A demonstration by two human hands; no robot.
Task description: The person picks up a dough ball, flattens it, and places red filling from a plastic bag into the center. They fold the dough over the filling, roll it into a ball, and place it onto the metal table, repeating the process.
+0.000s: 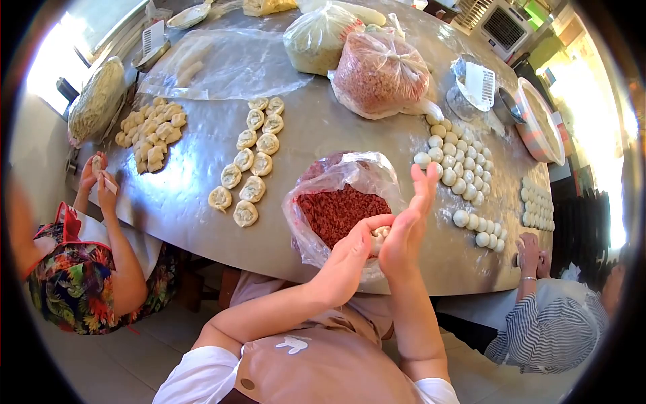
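A small pale dough ball with a pleated-looking top is held between my two palms. My left hand presses against it from the left, fingers curved toward it. On its other side, my right hand cups the ball, with its fingers stretched up and away from me. Both hands are over the right front edge of an open clear plastic bag of dark red crumbly filling. The underside of the ball is hidden by my hands.
Two columns of dough rounds lie left of the bag, with dough pieces beyond. Smooth dough balls sit right. Tied bags of pink filling and pale filling stand behind. A co-worker sits left, another right.
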